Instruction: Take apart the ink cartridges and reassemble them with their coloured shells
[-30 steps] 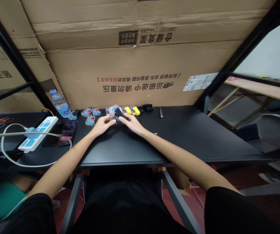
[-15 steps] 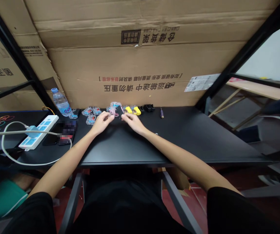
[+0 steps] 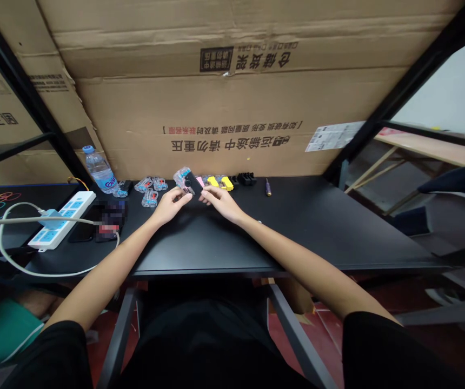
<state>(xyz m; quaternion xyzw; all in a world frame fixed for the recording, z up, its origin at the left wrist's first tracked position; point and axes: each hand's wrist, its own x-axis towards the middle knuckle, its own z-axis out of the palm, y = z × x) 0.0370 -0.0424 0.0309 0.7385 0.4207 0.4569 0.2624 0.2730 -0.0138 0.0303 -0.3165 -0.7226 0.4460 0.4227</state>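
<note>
Above the back part of the black table, I hold a small device with a clear shell and a black side piece between both hands. Its clear end shows blue parts inside and tilts up to the left. The fingers of my left hand are closed on its lower left side. My right hand pinches its black right end between thumb and fingers. Just behind the hands stand yellow pieces and a pink piece, partly hidden. Several similar clear devices lie left of my left hand.
Black pieces and a small screwdriver lie at the back, right of centre. On the left are a water bottle, a white power strip with a cable, and phones. A cardboard sheet stands behind the table.
The device has turned between my hands, so its black side now faces me more fully and its clear end points up to the left. Both hands stay almost in place.
</note>
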